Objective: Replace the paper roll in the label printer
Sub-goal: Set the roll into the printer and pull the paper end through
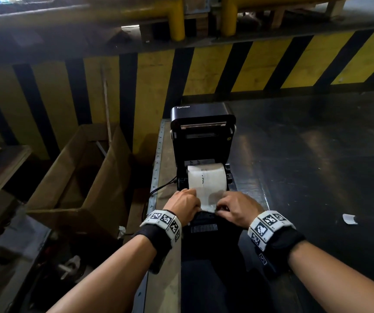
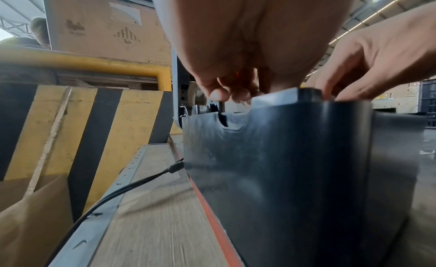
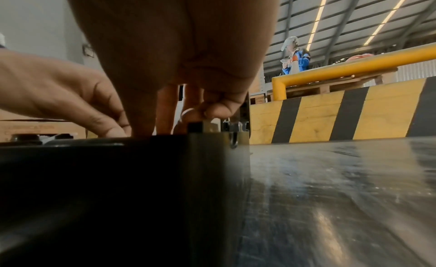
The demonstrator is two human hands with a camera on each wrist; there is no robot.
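A black label printer (image 1: 202, 123) stands with its lid raised at the table's left edge. A white paper roll (image 1: 206, 177) sits in its open bay, and a strip of paper (image 1: 207, 199) runs forward from it to the printer's front. My left hand (image 1: 186, 205) holds the strip's left edge with curled fingers (image 2: 226, 93). My right hand (image 1: 235, 208) pinches the strip's right front corner, fingers (image 3: 191, 110) pointing down onto the printer's top edge. The printer's dark body (image 2: 295, 168) fills the wrist views; the strip's end is hidden under my fingers.
An open cardboard box (image 1: 80, 177) stands left of the printer, below a wooden ledge (image 2: 153, 205) crossed by a black cable (image 2: 132, 185). A yellow-and-black striped barrier (image 1: 226, 68) runs behind. A paper scrap (image 1: 349, 219) lies on the dark tabletop (image 1: 317, 166). A person in blue (image 3: 295, 56) stands far off.
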